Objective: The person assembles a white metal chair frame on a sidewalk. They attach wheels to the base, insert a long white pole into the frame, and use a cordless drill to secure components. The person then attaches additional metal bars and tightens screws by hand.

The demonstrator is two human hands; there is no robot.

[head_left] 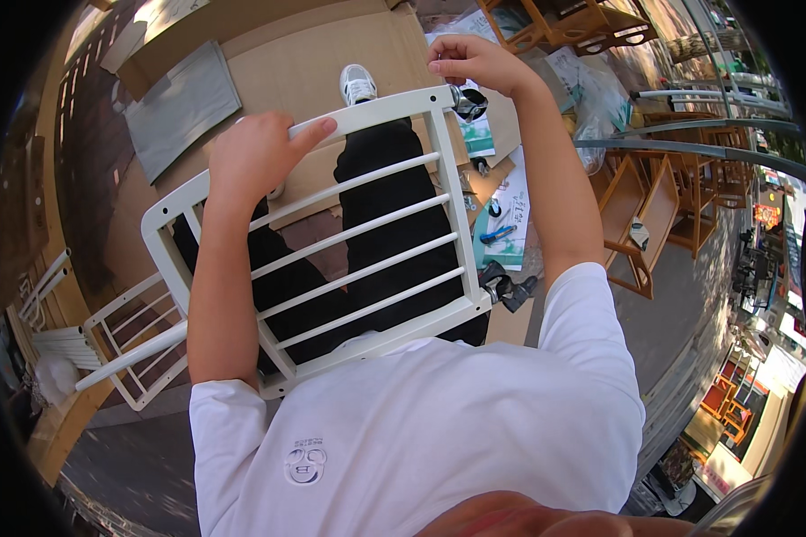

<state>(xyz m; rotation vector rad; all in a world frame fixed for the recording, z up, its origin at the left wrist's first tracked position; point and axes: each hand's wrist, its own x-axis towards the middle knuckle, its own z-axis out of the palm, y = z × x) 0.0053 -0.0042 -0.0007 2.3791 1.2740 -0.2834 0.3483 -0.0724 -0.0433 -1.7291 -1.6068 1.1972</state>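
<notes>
A white metal rack frame with several slender crossbars rests tilted across my lap. My left hand is wrapped over its far rail near the left corner, thumb lying along the rail. At the far right corner a caster wheel sticks out from the frame, and a second caster is at the near right corner. Just beyond the far caster, my right hand hovers with fingers curled and thumb pressed to them. Whatever may be between those fingertips is too small or hidden to make out.
Flattened cardboard covers the ground ahead, with a grey sheet at left. A blue cutter lies on printed paper to the right. Wooden carts stand farther right. Another white rack leans at left.
</notes>
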